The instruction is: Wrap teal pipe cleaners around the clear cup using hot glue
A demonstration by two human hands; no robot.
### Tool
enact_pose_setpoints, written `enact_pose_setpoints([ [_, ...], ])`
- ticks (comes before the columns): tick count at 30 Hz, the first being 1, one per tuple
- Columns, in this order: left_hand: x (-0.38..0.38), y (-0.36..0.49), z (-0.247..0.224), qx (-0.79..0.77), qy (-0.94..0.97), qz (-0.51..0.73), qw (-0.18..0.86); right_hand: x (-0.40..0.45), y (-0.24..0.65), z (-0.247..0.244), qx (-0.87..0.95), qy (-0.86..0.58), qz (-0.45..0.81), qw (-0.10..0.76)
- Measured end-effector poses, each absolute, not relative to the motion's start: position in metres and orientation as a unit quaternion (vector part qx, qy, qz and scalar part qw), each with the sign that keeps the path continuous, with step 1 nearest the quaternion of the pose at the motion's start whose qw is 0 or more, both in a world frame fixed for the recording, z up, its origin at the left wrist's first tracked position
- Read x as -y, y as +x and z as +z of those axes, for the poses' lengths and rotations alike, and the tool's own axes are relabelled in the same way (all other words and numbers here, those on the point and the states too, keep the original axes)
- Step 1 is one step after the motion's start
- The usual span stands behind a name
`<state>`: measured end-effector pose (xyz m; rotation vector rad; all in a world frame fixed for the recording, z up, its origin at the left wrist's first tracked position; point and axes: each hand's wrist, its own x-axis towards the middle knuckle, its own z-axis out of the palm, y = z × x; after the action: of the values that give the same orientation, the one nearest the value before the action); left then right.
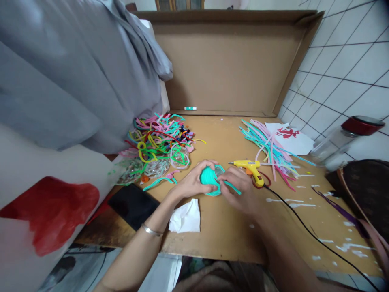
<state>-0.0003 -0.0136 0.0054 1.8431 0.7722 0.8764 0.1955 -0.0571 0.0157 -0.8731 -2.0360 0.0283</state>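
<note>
Bare forearms [141, 251] flank white tissue [185, 217], glue gun [251, 167] near right hand [237, 190].

The left hand [194, 179] is cupped, the right hand [238, 187] pinching close beside it.

Counter [225, 239]: light brown, white streaks toward its right edge.
Round piece [209, 178]: turquoise green, and its loose strand [233, 187] is of same colour.
Pile at the far left part [158, 140]: pink, green, yellow, red, turquoise mixed.
Bundle near the far right corner [261, 138]: turquoise and pink.
Glue gun [247, 164]: yellow, with black cord [299, 219].
Paper [304, 146]: white, red figure on it.
Wall tiles [352, 61]: white, dark grid lines.
</note>
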Motion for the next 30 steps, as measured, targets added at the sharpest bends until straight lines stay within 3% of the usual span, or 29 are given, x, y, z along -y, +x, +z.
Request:
enact_pose_setpoints([
  [30, 0.0178, 0.0016, 0.0114, -0.316, 0.759, 0.348, 0.451, 0.0567, 0.1953, 0.0148, 0.82, -0.369, 0.007, 0.438],
])
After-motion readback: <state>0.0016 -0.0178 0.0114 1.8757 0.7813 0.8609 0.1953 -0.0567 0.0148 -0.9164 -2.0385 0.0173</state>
